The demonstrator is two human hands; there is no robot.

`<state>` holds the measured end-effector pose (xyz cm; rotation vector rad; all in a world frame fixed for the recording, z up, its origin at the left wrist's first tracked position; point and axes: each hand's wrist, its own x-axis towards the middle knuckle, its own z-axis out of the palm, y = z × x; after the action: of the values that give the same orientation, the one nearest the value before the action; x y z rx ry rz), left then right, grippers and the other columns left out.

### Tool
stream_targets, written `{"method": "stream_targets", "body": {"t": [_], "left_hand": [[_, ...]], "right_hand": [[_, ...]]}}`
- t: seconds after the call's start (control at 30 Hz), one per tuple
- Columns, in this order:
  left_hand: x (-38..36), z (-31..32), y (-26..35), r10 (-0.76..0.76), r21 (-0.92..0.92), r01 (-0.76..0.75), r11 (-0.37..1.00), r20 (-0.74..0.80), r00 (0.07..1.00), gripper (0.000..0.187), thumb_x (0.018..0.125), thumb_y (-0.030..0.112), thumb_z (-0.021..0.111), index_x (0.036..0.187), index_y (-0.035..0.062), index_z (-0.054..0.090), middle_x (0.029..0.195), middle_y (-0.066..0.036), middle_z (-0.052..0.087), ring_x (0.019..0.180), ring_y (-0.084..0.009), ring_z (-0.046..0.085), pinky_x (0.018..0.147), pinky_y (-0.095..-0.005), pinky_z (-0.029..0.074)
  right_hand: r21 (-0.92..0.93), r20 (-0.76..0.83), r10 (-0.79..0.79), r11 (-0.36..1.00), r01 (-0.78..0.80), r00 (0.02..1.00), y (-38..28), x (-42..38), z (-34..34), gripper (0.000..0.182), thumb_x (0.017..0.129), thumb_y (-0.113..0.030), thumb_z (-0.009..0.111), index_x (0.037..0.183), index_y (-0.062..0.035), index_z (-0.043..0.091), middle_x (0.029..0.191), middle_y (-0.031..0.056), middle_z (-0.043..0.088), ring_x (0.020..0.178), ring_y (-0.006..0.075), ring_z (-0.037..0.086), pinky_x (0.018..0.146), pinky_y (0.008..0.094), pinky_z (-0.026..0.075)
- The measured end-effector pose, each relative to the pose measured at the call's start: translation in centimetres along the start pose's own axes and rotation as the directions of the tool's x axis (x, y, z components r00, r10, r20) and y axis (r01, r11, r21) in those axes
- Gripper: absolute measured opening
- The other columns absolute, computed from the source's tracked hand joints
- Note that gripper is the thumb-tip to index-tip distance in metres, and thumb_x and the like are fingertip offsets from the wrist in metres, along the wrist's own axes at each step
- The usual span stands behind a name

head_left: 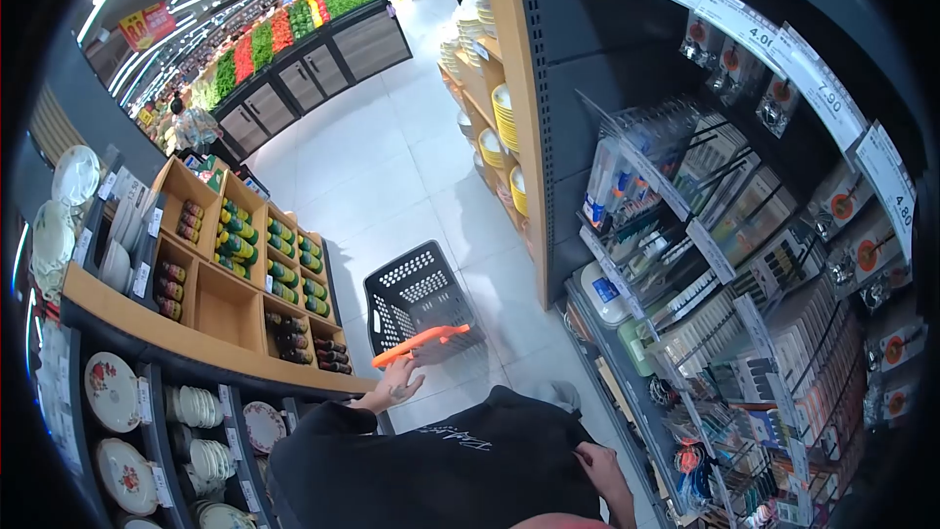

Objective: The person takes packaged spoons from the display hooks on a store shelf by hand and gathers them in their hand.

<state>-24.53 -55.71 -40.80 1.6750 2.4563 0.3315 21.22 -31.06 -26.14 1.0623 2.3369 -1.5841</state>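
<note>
Head view, left hand [394,388] gripping orange handle [425,341], black basket [431,304] just ahead of it

Supermarket: basket [423,306], price tags [827,98], jars [235,237] in wooden rack [223,306], patterned plates [113,392], hanging packs [867,257], produce [280,31] along the front edge of a far bench [297,86].

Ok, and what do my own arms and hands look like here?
Your left hand and right hand are gloveless. The black left sleeve stops short of the hand; how far the right one reaches is unclear. The black top has white lettering.
</note>
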Motion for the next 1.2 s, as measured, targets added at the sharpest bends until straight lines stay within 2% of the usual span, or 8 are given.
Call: {"method": "stream_targets", "body": {"t": [0.27, 0.4, 0.47, 0.53, 0.6, 0.8, 0.97, 1.2], "left_hand": [[6.3, -3.5, -0.8, 0.061, -0.032, -0.062, 0.998, -0.038, 0.997, 0.037, 0.081, 0.025, 0.069, 0.111, 0.0057, 0.059, 0.102, -0.015, 0.054, 0.096, -0.0359, 0.055, 0.081, -0.0455, 0.043], [6.5, -1.5, -3.4, -0.083, 0.101, 0.072, 0.992, 0.104, 0.991, 0.06, 0.084, 0.055, 0.068, 0.121, 0.0083, 0.056, 0.108, -0.015, 0.062, 0.104, -0.0353, 0.059, 0.086, -0.0485, 0.046], [6.6, -0.9, -3.9, -0.307, 0.019, 0.32, 0.947, 0.342, 0.888, 0.063, 0.083, 0.055, 0.07, 0.123, 0.0082, 0.055, 0.089, -0.014, 0.068, 0.083, -0.0341, 0.068, 0.073, -0.0454, 0.052], [7.0, -3.3, -0.5, -0.368, -0.084, 0.415, 0.906, 0.327, 0.87, 0.059, 0.081, 0.054, 0.073, 0.112, 0.0051, 0.06, 0.075, -0.014, 0.066, 0.074, -0.038, 0.067, 0.067, -0.0471, 0.051], [7.4, -0.6, -3.4, -0.425, -0.046, 0.465, 0.884, 0.333, 0.842, 0.044, 0.083, 0.046, 0.074, 0.106, 0.0083, 0.07, 0.072, -0.01, 0.07, 0.062, -0.0259, 0.07, 0.065, -0.0392, 0.055], [8.5, 1.7, -5.1, -0.626, -0.165, 0.749, 0.642, 0.45, 0.636, 0.029, 0.083, 0.035, 0.075, 0.094, 0.0077, 0.075, 0.074, -0.006, 0.073, 0.067, -0.0169, 0.073, 0.065, -0.0327, 0.058], [9.8, 3.0, -4.9, -0.707, 0.107, 0.752, 0.651, 0.447, 0.548, 0.028, 0.087, 0.03, 0.064, 0.08, 0.0055, 0.075, 0.072, -0.008, 0.074, 0.07, -0.0206, 0.074, 0.071, -0.0353, 0.059], [7.0, 6.1, -1.1, -0.642, -0.038, 0.704, 0.709, 0.378, 0.667, 0.028, 0.087, 0.024, 0.06, 0.082, -0.0005, 0.072, 0.069, -0.01, 0.072, 0.06, -0.0234, 0.073, 0.064, -0.0377, 0.06]], "right_hand": [[0.274, -0.413, -0.255, 0.881, 0.386, 0.874, 1.0, -0.6, 2.4, 0.02, 0.087, -0.007, 0.072, 0.103, 0.0017, 0.065, 0.101, 0.0134, 0.065, 0.097, 0.0286, 0.064, 0.086, 0.0328, 0.05], [0.328, -0.346, -0.182, 0.896, 0.301, 0.92, 1.1, -0.8, 3.1, 0.018, 0.094, -0.009, 0.065, 0.108, 0.0019, 0.065, 0.107, 0.0107, 0.063, 0.104, 0.0254, 0.06, 0.092, 0.0326, 0.045], [0.299, -0.364, -0.155, 0.914, 0.273, 0.918, 1.8, -1.3, 3.2, 0.019, 0.097, -0.013, 0.062, 0.109, 0.0014, 0.065, 0.104, 0.0104, 0.063, 0.103, 0.0243, 0.06, 0.09, 0.0325, 0.046], [0.234, -0.296, -0.152, 0.946, 0.226, 0.943, 2.2, -2.7, 3.0, 0.026, 0.1, -0.023, 0.061, 0.102, 0.0015, 0.067, 0.094, 0.0104, 0.065, 0.093, 0.0223, 0.062, 0.084, 0.0327, 0.047], [0.284, -0.3, -0.006, 0.954, 0.095, 0.954, 3.0, -4.4, 3.2, 0.032, 0.1, -0.03, 0.06, 0.095, 0.0009, 0.068, 0.084, 0.0096, 0.064, 0.083, 0.0199, 0.061, 0.077, 0.0328, 0.047], [0.41, -0.265, 0.213, 0.908, -0.089, 0.94, 8.8, -6.2, 2.2, 0.05, 0.098, -0.047, 0.06, 0.08, -0.0009, 0.069, 0.055, 0.008, 0.052, 0.055, 0.0108, 0.05, 0.054, 0.0331, 0.042], [0.143, -0.284, 0.127, 0.986, -0.089, 0.95, 9.7, -2.2, 1.8, 0.047, 0.098, -0.047, 0.057, 0.091, -0.0026, 0.071, 0.083, 0.0214, 0.069, 0.079, 0.0365, 0.068, 0.071, 0.0429, 0.052], [0.029, -0.291, 0.173, 0.985, -0.172, 0.941, 19.6, -11.1, 3.8, 0.046, 0.096, -0.046, 0.06, 0.089, -0.0019, 0.07, 0.085, 0.0207, 0.069, 0.081, 0.0361, 0.068, 0.07, 0.0429, 0.053]]}}
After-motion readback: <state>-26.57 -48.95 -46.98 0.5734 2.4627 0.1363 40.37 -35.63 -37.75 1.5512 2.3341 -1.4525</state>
